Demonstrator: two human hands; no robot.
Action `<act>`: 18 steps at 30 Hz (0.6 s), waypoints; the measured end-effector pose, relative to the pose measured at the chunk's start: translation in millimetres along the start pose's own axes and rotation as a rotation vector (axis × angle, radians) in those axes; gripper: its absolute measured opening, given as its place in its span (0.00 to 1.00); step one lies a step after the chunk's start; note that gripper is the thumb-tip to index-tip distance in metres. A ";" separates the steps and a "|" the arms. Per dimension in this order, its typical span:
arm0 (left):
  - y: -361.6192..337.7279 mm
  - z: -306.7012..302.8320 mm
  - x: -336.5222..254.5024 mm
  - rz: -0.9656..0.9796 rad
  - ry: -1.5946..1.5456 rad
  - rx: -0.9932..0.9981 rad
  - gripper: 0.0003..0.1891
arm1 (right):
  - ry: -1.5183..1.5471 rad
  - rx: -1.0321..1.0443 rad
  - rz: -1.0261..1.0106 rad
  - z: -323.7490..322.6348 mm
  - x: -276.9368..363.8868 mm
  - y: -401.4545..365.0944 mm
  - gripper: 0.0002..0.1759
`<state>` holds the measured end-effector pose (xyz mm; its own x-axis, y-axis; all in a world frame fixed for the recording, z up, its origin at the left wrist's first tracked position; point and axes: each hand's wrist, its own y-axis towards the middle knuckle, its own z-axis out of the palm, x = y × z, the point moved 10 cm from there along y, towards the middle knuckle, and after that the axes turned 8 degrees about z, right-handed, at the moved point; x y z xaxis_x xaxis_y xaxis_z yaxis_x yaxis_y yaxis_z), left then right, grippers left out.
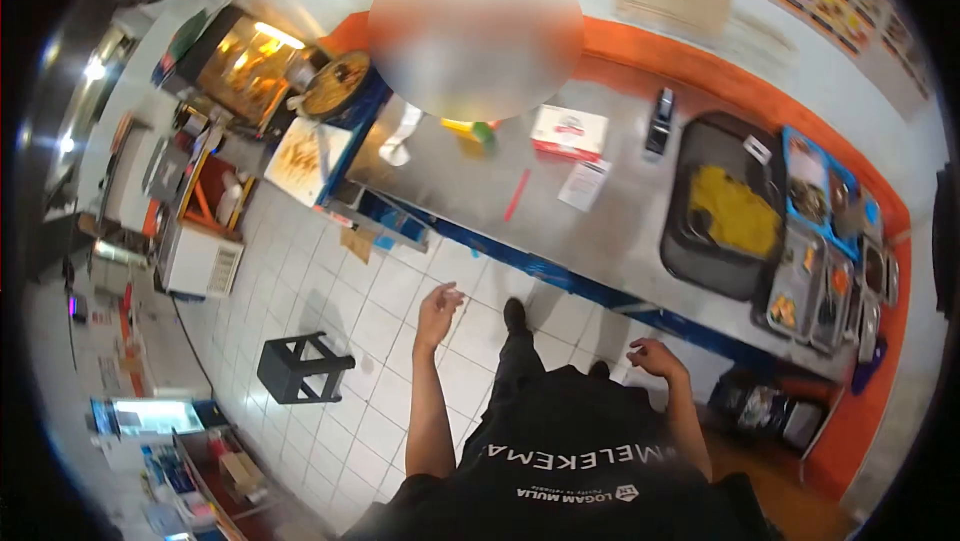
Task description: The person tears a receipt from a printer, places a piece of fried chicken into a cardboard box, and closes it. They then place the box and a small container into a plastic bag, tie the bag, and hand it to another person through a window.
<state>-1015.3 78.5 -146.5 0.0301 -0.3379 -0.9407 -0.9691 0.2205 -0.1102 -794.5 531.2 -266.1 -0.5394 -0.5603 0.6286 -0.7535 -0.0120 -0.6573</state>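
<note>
While both hands stand clear of the bench [625, 236], the step appears to be a wait or approach, not a grasp. Centre-left: left hand [436, 319], fingers loosely bent, seemingly empty. Upper centre: red strip [517, 195], red-and-white carton [568, 131] and printed card [584, 186], lying untouched. Right of centre: right hand [656, 357], fingers half-curled, seemingly empty. Right: black tray [708, 279] of yellow food [735, 213]. Any grasp would call for reaching over the bench's edge.

A black stool [283, 371] stands on the white-tiled floor [385, 291]. An orange band [640, 46] lines the white wall [790, 63] behind the metal counter [625, 226].
</note>
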 end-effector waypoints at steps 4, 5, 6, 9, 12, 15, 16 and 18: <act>113.0 -116.4 29.4 0.076 0.000 -0.301 0.22 | -0.099 0.164 -0.035 -18.5 143.3 18.1 0.24; 144.6 -143.2 35.7 0.082 -0.001 -0.368 0.21 | -0.097 0.187 -0.027 -24.4 174.9 22.1 0.24; 177.3 -166.1 37.6 0.109 0.009 -0.402 0.22 | -0.039 0.193 -0.017 -27.1 188.2 36.4 0.22; 289.6 -227.5 37.2 0.156 0.077 -0.453 0.25 | 0.171 0.139 0.103 -38.6 236.8 79.0 0.20; 417.7 -270.7 41.9 0.200 0.282 -0.415 0.28 | 0.167 0.067 0.125 -40.0 318.0 136.3 0.18; 514.2 -271.5 29.3 0.316 0.362 -0.318 0.31 | 0.128 0.132 0.129 -12.2 396.8 187.9 0.18; 542.4 -267.3 34.5 0.263 0.342 -0.282 0.34 | 0.056 0.147 0.113 -3.8 428.3 203.8 0.18; 582.6 -252.4 35.8 0.180 0.212 -0.219 0.40 | -0.005 0.180 0.084 7.0 484.4 225.6 0.18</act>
<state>-1640.7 -36.0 -163.4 -0.1756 -0.4990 -0.8486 -0.9844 0.1005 0.1446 -1223.2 251.3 -112.7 -0.5954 -0.5697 0.5666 -0.6261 -0.1129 -0.7715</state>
